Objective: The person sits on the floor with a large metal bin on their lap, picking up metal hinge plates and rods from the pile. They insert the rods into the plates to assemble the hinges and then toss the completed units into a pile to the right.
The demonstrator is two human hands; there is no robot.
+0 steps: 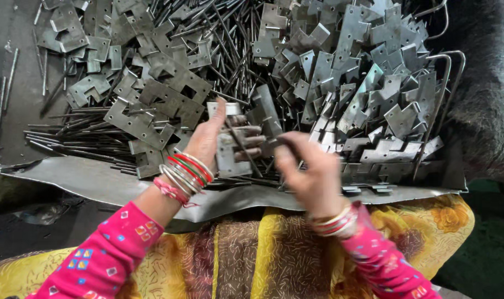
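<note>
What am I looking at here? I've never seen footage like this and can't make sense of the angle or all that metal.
There is no machine here. The single picture comes from a camera worn on a person's head, looking down at their own two bare hands. Pink sleeves and bangles show at the wrists, and yellow patterned cloth covers the lap.

In front lies a metal sheet heaped with flat grey hinge plates with notched edges and many thin metal pins.

The left hand grips a hinge piece. The right hand is blurred with motion; it seems to pinch a thin pin that crosses that piece, though the blur leaves this unsure.
</note>
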